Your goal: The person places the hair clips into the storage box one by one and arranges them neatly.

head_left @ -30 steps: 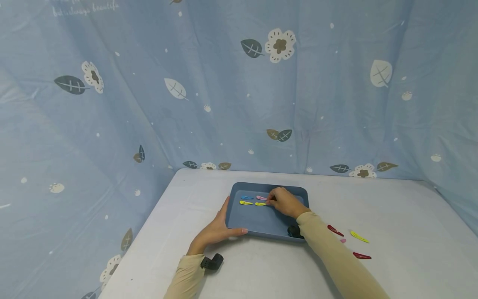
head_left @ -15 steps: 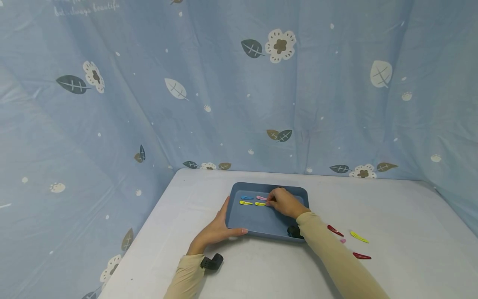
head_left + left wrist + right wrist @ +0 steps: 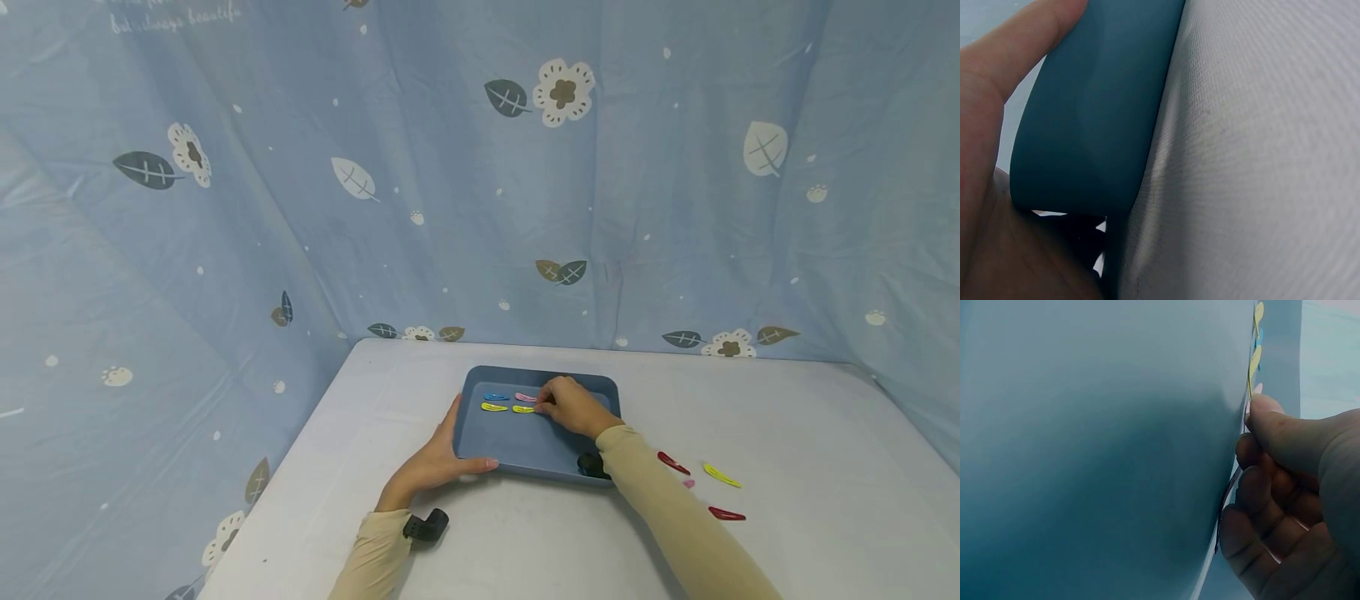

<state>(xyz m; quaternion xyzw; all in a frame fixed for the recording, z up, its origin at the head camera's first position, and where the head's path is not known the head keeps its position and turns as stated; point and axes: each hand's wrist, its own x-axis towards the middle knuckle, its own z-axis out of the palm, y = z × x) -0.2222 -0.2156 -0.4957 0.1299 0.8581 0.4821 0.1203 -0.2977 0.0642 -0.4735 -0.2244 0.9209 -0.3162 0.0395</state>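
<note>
A blue-grey tray (image 3: 510, 442) lies on the white table. In it, toward the back left, are a blue hair clip (image 3: 496, 397), a pink hair clip (image 3: 525, 397) and two yellow hair clips, the left one (image 3: 494, 407) beside the right one (image 3: 522, 409). My right hand (image 3: 570, 404) reaches into the tray, thumb and forefinger pinching the right end of the right yellow clip, other fingers curled below. My left hand (image 3: 435, 458) spans the tray's front left corner; its straight thumb (image 3: 1029, 37) lies against the front wall, fingers along the left side.
Right of the tray, on the table (image 3: 810, 450), lie a red hair clip (image 3: 673, 463), another red one (image 3: 727, 513), a yellow one (image 3: 722, 475) and a pink one (image 3: 688, 483) partly behind my sleeve. A patterned blue curtain (image 3: 450, 208) hangs behind. Black cameras sit at both wrists.
</note>
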